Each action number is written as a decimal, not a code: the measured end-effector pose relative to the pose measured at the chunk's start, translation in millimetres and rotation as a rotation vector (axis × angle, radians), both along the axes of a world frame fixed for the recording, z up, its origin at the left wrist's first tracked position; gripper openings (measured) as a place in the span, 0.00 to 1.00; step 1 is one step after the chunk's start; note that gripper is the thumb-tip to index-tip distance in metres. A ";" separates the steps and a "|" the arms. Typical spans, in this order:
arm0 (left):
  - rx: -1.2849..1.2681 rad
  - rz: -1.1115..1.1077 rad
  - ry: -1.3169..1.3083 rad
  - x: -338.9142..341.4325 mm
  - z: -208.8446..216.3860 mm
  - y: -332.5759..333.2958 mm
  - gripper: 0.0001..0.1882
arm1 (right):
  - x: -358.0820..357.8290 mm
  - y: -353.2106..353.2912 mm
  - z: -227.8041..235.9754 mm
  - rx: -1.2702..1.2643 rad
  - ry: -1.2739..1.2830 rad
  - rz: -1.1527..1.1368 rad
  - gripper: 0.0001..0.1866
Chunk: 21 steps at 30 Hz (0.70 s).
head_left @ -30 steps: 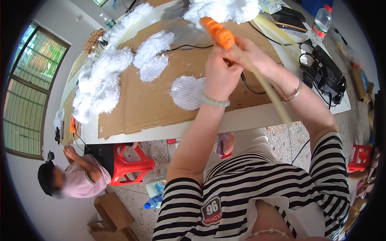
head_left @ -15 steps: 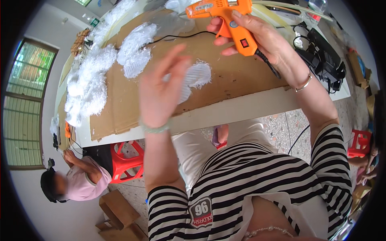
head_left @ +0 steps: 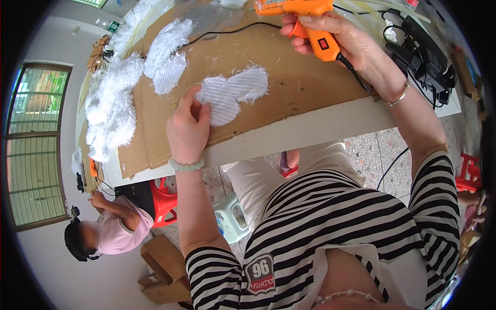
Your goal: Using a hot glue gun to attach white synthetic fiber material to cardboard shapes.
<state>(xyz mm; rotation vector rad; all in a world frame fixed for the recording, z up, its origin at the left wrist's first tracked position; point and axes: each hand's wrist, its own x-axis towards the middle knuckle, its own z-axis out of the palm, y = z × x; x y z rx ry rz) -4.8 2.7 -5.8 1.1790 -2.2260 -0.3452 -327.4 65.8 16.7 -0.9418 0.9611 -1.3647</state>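
Observation:
An orange hot glue gun (head_left: 321, 40) is gripped by its handle in my right hand (head_left: 356, 49), its nozzle pointing left above the cardboard. My left hand (head_left: 187, 129) is closed, thumb and forefinger pinching the left edge of a white, ridged, wing-shaped piece (head_left: 227, 95) with a fringed border. That piece lies flat on the brown cardboard (head_left: 289, 98). Farther left on the same sheet is a similar white fringed piece (head_left: 168, 54). A black cord (head_left: 232, 32) runs across the cardboard behind the pieces.
A heap of white fluffy pieces (head_left: 111, 103) lines the table's left side. Black power adapters and cables (head_left: 423, 57) crowd the right end. Another person in a pink shirt (head_left: 124, 232) sits at the lower left by a red stool (head_left: 164, 201). A pale plastic stool (head_left: 232, 217) stands below.
My left hand has come down to the left edge of the near white piece and closed on it. The glue gun, still in my right hand, has shifted slightly up and right in view.

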 end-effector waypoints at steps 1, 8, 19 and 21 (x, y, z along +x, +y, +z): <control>-0.058 -0.034 -0.069 -1.0 -0.6 -2.0 0.18 | -1.6 -0.3 -1.3 -0.011 -0.005 0.024 0.21; 0.001 0.003 0.062 18.9 8.5 6.3 0.07 | -6.9 -11.5 -12.3 -0.015 0.037 0.005 0.22; -0.035 -0.013 0.392 -23.3 15.9 49.9 0.10 | 5.3 6.7 3.7 -0.073 -0.026 0.029 0.25; 0.311 -0.095 0.719 -35.0 16.2 55.7 0.09 | 4.9 6.1 4.3 -0.085 -0.005 0.041 0.26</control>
